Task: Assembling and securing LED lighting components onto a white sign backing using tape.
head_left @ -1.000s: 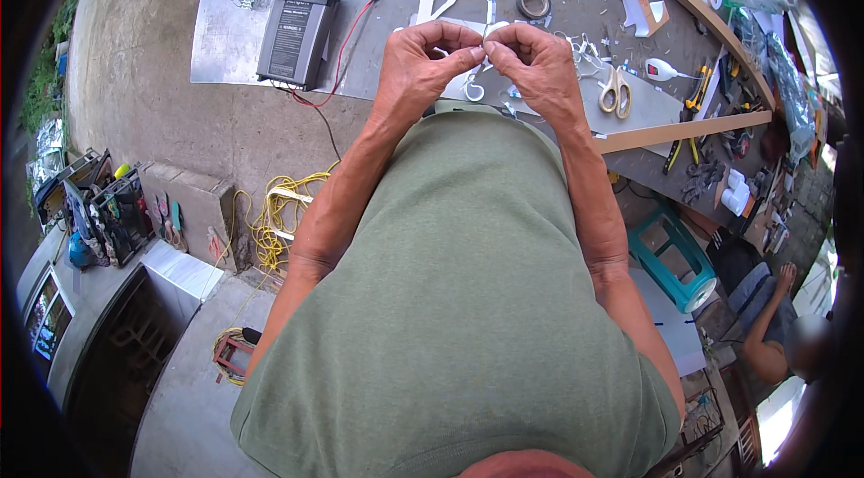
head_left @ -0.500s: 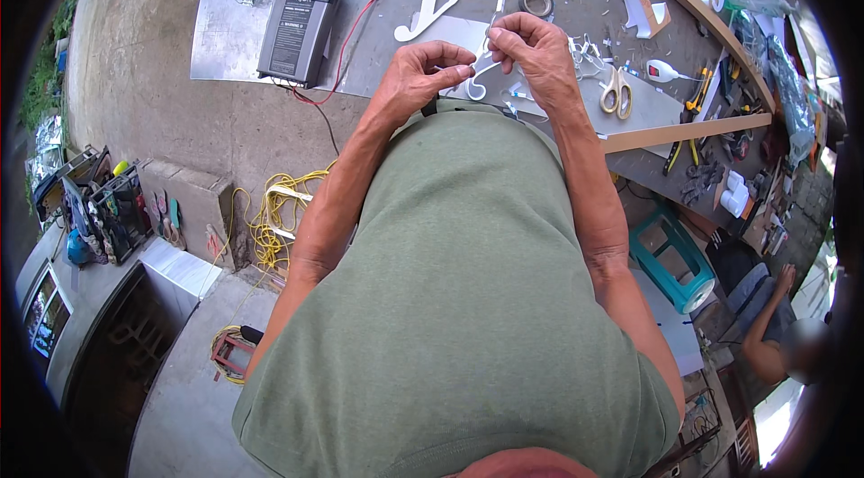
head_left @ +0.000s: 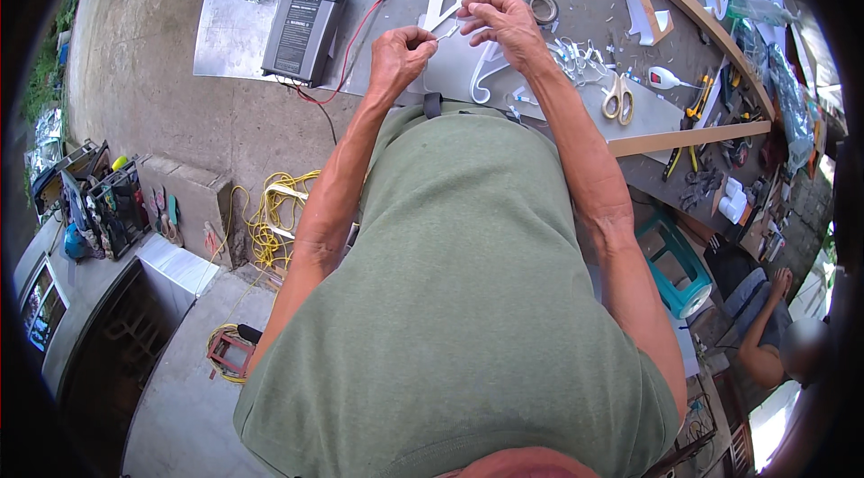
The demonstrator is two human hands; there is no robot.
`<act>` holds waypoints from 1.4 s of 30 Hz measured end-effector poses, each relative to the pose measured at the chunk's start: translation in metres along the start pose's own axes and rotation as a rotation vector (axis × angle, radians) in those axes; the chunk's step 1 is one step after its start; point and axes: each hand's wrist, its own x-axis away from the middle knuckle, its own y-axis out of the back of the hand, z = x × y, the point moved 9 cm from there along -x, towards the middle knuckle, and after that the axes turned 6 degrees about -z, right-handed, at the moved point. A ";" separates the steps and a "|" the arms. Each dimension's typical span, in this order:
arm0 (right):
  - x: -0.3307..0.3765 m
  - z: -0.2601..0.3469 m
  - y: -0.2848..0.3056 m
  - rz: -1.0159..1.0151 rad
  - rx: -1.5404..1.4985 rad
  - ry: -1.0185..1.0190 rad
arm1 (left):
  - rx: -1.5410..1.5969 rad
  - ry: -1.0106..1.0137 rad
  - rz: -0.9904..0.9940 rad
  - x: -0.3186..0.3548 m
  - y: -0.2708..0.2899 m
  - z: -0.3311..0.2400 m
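My left hand (head_left: 400, 57) is closed, thumb and forefinger pinching one end of a thin wire with small pale pieces on it (head_left: 446, 35). The wire runs across to my right hand (head_left: 506, 28), whose fingertips are bent together around its other end; the exact grip is too small to make out. Just beyond the fingers lies a white y-shaped letter (head_left: 435, 5), partly covered by my right hand. Below the right hand a white curved letter piece (head_left: 483, 82) rests on a white sheet (head_left: 450, 73). To the right sits a tangle of white wired modules (head_left: 580, 62).
A black power unit (head_left: 304, 35) with a red lead (head_left: 360, 28) stands on the left. Rightward lie a tape roll (head_left: 544, 6), scissors (head_left: 618, 100), a glue bottle (head_left: 664, 77), pliers (head_left: 697, 109) and another white letter (head_left: 644, 12). A brown strip frame (head_left: 684, 138) crosses the table. A person sits at lower right.
Both hands have moved up and left over the table, toward the y-shaped letter. The curved letter piece between them is now more in the open, and the thin wire is stretched between the fingers.
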 end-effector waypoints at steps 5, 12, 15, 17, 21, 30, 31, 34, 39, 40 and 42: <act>-0.026 0.006 -0.002 -0.078 0.150 0.024 | -0.157 -0.053 0.017 -0.018 0.001 0.008; -0.042 0.034 0.014 -0.332 1.068 0.443 | -0.224 -0.061 -0.031 -0.022 0.005 0.005; -0.044 0.031 0.010 -0.270 1.026 0.490 | -0.236 -0.044 -0.046 -0.024 0.008 0.008; -0.048 0.023 0.013 -0.238 1.037 0.466 | -0.253 -0.048 -0.048 -0.026 0.007 0.005; -0.045 0.018 0.007 -0.156 1.097 0.532 | -0.258 -0.027 -0.071 -0.027 0.008 0.006; -0.054 0.011 0.015 -0.103 1.013 0.409 | -0.139 -0.041 0.096 -0.029 0.012 0.005; -0.053 0.011 0.015 -0.106 1.011 0.407 | -0.123 -0.054 0.118 -0.026 0.013 0.003; -0.051 0.013 0.015 -0.110 0.994 0.438 | -0.135 -0.046 0.138 -0.025 0.016 0.005; -0.050 0.013 0.014 -0.098 0.985 0.417 | -0.113 -0.035 0.150 -0.021 0.018 0.005; -0.051 0.012 0.016 -0.104 0.983 0.418 | -0.089 -0.028 0.159 -0.021 0.016 0.004; -0.053 0.011 0.018 -0.108 0.998 0.429 | -0.070 -0.016 0.165 -0.022 0.015 0.004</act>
